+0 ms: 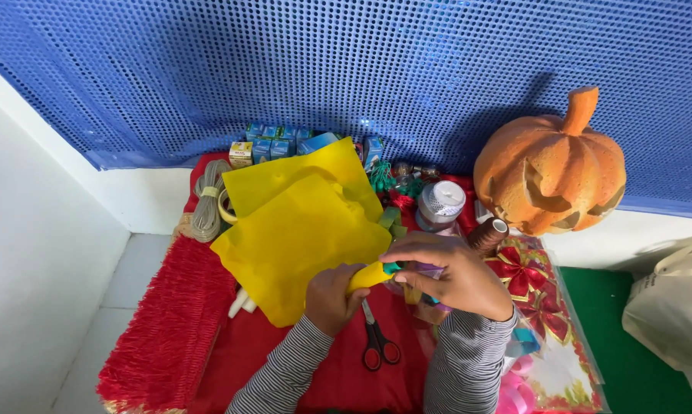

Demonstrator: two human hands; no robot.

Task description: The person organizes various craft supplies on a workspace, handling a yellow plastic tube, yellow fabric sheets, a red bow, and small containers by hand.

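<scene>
**A:** ok so what's actually in the hands here?

**B:** a rolled bit of yellow felt, kind of a short tube. The left hand is wrapped shut around its lower end, and the right hand is pinched closed on the other end, where something teal pokes out. The hands are basically together, with the roll bridging them.

**A:** and where's that compared to the big yellow sheet?

**B:** right at the near corner of the yellow sheet, touching its edge or just overlapping it, can't tell which. A second yellow sheet sits behind it, further from the person.

**A:** other stuff around the sheet?

**B:** red-handled scissors lie just below the hands, near side of the sheet, on a red fringed cloth. A coil of twine is off the sheet's left side, small boxes are behind it by the blue perforated wall. To the sheet's right: a white ribbon spool, brown thread spool, and further right a carved orange pumpkin.
</scene>
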